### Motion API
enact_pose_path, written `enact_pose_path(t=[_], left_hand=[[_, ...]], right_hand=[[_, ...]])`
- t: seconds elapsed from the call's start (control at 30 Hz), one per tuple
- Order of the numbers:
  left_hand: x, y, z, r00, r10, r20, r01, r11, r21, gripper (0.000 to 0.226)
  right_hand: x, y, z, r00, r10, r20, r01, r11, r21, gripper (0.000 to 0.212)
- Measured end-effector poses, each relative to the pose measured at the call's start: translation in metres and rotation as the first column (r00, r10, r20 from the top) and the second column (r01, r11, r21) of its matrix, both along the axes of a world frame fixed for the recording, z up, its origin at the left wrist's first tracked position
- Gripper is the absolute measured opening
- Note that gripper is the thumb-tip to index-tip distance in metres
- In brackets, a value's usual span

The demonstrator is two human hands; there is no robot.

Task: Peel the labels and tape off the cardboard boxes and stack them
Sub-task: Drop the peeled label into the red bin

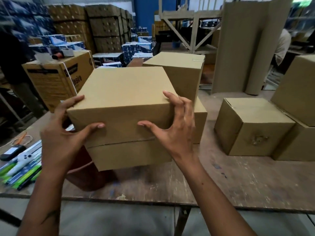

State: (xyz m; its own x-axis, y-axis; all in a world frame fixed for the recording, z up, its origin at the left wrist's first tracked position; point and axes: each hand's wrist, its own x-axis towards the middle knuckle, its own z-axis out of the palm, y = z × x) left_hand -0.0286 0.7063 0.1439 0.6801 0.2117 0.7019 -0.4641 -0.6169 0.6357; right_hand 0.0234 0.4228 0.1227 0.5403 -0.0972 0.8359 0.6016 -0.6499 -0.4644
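- Centrally, a plain cardboard box (124,99) is held tilted above the surface (221,181), between the two hands.
- At the box's 8 o'clock corner the left hand (64,135) grips it, thumb on the near face, fingers curled round the left edge.
- At its 4 o'clock side the right hand (175,126) clasps the right corner, thumb on the near face, fingers spread on top.
- Behind, at 1 o'clock, stands a taller box (180,72); at 3 o'clock a smaller box (252,126) rests on the surface.
- At 10 o'clock sits a printed carton (58,79).
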Motion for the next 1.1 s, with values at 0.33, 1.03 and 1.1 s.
enact_pose_path(t=[0.33,1.03,1.1], left_hand=[[0.084,0.086,0.047,0.998,-0.015,0.061,0.017,0.999,-0.044,0.077],[0.241,0.108,0.026,0.965,-0.249,-0.079,0.237,0.963,-0.131,0.073],[0.241,0.1,0.022,0.963,-0.259,-0.07,0.247,0.958,-0.146,0.075]], right_hand=[[0.083,0.091,0.041,0.995,0.095,-0.007,-0.095,0.995,0.0,0.088],[0.173,0.115,0.033,0.972,-0.199,-0.125,0.192,0.979,-0.066,0.082],[0.17,0.107,0.032,0.969,-0.21,-0.13,0.204,0.977,-0.061,0.083]])
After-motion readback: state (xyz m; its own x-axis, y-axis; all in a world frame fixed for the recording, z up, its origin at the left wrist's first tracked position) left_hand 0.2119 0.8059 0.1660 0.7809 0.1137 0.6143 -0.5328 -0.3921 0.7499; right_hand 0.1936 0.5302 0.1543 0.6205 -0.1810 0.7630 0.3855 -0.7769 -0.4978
